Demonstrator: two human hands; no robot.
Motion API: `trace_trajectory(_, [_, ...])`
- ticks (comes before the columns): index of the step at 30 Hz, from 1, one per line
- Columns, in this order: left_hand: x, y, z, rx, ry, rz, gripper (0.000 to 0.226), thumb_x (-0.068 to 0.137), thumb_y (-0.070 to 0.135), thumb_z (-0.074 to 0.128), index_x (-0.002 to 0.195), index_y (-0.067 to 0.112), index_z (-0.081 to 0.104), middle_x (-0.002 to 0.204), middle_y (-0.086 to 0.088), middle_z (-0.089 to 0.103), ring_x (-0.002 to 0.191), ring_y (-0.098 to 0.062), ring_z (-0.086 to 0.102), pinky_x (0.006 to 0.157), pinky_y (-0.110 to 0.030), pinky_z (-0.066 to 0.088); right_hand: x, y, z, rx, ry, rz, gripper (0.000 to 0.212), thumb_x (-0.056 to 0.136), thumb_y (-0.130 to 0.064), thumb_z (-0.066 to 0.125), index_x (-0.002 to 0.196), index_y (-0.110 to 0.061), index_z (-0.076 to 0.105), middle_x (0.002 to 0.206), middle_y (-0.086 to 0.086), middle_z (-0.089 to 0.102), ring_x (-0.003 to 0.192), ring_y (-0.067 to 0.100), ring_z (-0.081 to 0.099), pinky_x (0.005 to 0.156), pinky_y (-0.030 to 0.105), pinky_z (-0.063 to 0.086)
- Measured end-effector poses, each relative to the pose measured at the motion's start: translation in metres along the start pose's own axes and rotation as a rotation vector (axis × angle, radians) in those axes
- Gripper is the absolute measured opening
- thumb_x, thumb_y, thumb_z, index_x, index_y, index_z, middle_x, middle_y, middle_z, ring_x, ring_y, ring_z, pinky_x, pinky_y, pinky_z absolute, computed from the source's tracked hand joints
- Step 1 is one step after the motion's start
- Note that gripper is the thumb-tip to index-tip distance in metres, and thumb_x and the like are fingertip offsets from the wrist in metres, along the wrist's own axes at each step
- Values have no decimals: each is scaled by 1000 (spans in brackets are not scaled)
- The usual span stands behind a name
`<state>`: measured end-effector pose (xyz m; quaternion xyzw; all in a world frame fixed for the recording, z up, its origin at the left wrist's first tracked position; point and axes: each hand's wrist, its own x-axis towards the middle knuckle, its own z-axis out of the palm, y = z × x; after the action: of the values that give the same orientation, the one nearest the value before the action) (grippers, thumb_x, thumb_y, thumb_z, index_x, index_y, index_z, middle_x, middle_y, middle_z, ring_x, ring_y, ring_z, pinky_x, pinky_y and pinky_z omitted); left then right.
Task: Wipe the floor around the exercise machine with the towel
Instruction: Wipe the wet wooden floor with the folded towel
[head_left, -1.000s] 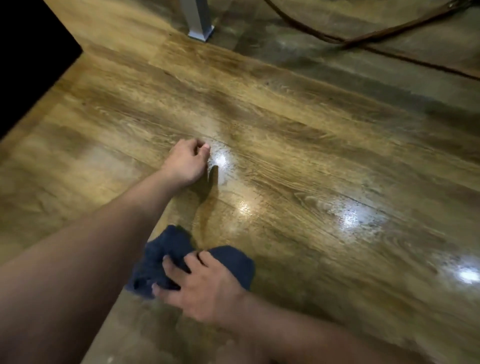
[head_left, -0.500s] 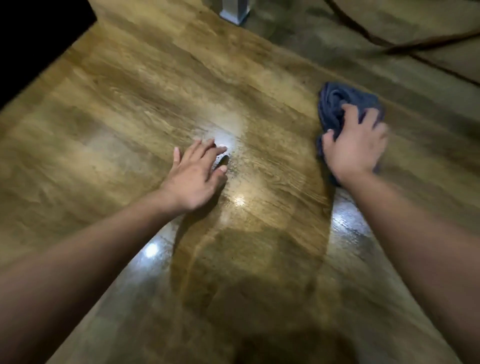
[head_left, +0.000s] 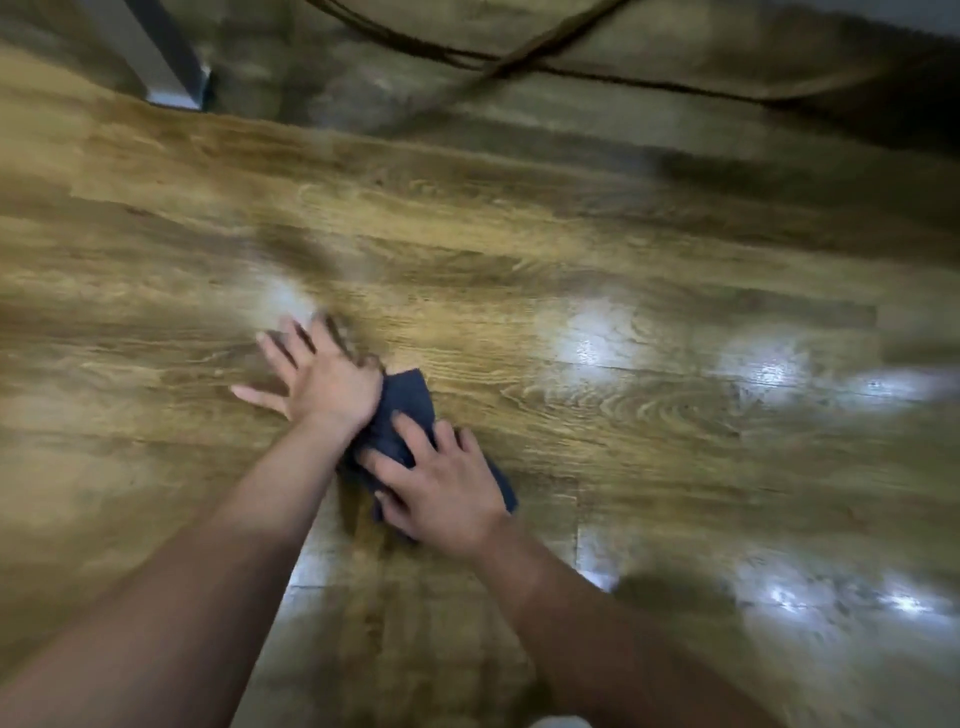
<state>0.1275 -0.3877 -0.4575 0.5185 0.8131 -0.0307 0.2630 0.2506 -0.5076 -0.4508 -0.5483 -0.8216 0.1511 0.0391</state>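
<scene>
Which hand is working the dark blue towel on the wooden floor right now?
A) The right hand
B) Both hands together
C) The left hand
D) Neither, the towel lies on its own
A: the right hand lies on top of the dark blue towel with its fingers on the cloth, while the left hand is spread flat on the bare floor just beside it.

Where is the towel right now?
In the head view, the towel lies bunched on the floor at centre, under the right hand, beside the left hand's wrist.
</scene>
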Motion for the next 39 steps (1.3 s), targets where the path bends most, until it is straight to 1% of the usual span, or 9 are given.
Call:
trace_trajectory(3, [-20, 43, 15, 40, 179, 411, 51, 90, 47, 47, 137, 29, 40, 160, -3, 25, 151, -24, 9, 110, -70, -1, -2, 16, 0, 59, 81, 20, 39, 81, -45, 66, 118, -32, 63, 112, 12, 53, 91, 34, 50, 76, 44, 44])
trace_trajectory(6, [-43, 85, 33, -77, 223, 583, 39, 91, 46, 44, 124, 26, 51, 146, -5, 42, 141, -28, 28, 106, -66, 19, -30, 63, -6, 25, 180, 139, 40, 82, -43, 65, 119, -32, 63, 122, 13, 55, 94, 34, 50, 76, 44, 43])
trace_trajectory(12, [-144, 152, 117, 293, -45, 1255, 63, 95, 55, 40, 151, 28, 29, 158, 2, 29, 146, -20, 24, 104, -56, 28, -184, 207, -44, -120, 132, 445, 53, 88, -47, 60, 138, -32, 54, 145, 15, 47, 114, 41, 53, 88, 51, 48])
trace_trajectory(15, [-204, 191, 164, 416, -120, 1358, 77, 92, 58, 43, 156, 32, 8, 165, 4, 10, 151, -16, 7, 110, -57, 24, -276, 265, -55, -182, 56, 489, 55, 91, -49, 58, 143, -33, 50, 149, 14, 43, 119, 39, 50, 87, 50, 49])
trace_trajectory(19, [-280, 221, 222, 501, -265, 1502, 66, 95, 53, 39, 153, 36, 11, 165, 6, 4, 152, -13, 2, 112, -59, 17, -403, 335, -61, -184, 130, 660, 55, 90, -48, 61, 141, -33, 48, 147, 13, 41, 117, 40, 50, 84, 52, 52])
trace_trajectory(24, [-353, 240, 269, 322, -209, 1288, 49, 96, 43, 43, 144, 34, 34, 154, 5, 32, 147, -20, 19, 110, -59, 19, -545, 392, -55, -104, 368, 1142, 51, 92, -43, 60, 139, -31, 43, 138, 16, 40, 118, 45, 45, 92, 57, 48])
trace_trajectory(28, [-379, 250, 277, 299, -123, 1320, 41, 97, 39, 39, 138, 31, 39, 146, 3, 41, 139, -21, 30, 105, -58, 23, -601, 392, -43, -61, 534, 1516, 45, 93, -40, 55, 134, -26, 43, 136, 18, 38, 121, 45, 41, 94, 57, 40])
trace_trajectory(33, [-419, 273, 282, 152, -246, 1258, 37, 101, 43, 36, 136, 31, 42, 138, 0, 46, 132, -23, 36, 103, -56, 24, -563, 307, -22, -132, 442, 1433, 52, 88, -42, 56, 138, -32, 46, 142, 16, 40, 117, 42, 45, 91, 53, 43])
trace_trajectory(39, [-471, 285, 312, 182, -284, 1220, 31, 100, 45, 39, 122, 29, 55, 133, 1, 49, 130, -20, 36, 101, -47, 23, -519, 124, 30, 7, 144, 555, 62, 77, -54, 64, 136, -43, 51, 145, 13, 42, 99, 34, 54, 82, 44, 47])
